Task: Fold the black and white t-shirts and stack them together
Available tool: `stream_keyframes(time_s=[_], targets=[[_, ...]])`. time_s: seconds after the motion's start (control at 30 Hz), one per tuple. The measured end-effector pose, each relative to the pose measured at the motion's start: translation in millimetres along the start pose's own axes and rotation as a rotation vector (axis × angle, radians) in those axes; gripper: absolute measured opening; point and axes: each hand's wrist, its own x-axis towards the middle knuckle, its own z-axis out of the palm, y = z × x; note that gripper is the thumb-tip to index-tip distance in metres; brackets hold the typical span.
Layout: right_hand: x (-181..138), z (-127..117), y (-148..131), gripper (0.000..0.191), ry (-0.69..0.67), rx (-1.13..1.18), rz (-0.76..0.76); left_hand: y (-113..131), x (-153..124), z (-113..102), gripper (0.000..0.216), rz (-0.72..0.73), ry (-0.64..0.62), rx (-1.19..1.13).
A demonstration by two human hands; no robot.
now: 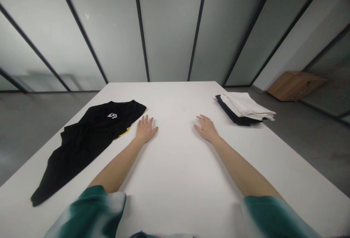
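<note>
My left hand [145, 129] lies flat on the white table [175, 157], fingers stretched out, holding nothing. It rests just right of a black garment [84, 143] with a small white logo and a yellow trim, spread loosely along the table's left side. My right hand [207, 127] also lies flat and open on the table, palm down. A folded stack of clothes [244, 108], white pieces on top of a black one, sits at the far right of the table, a short way beyond my right hand.
Frosted glass wall panels with dark frames [169, 30] stand behind the table. A low wooden cabinet [295, 84] sits on the grey floor at the right. The table's edges run off to the left and right near me.
</note>
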Motion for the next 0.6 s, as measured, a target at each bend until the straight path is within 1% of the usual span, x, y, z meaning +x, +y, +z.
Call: stream_keyframes(time_s=[0.1,0.17,0.3,0.43,0.5,0.6], targets=[[-1,7,3,0.057,-0.153,-0.067,0.029,-6,2,-1,0.066,-0.095,-0.017,0.047],[-2,9,4,0.057,-0.199,-0.082,0.031,-16,4,-5,0.069,-0.169,0.007,0.072],[-1,12,8,0.055,-0.187,-0.068,0.018,-36,6,-13,0.066,-0.329,0.065,0.109],[0,13,9,0.055,-0.175,-0.062,0.011,-40,6,-20,0.049,-0.320,0.126,0.170],[0,12,8,0.054,-0.174,-0.069,0.015,-41,7,-25,0.040,-0.331,0.109,0.202],[0,9,5,0.055,-0.187,-0.073,0.029,-45,11,-31,0.034,-0.363,0.018,0.194]])
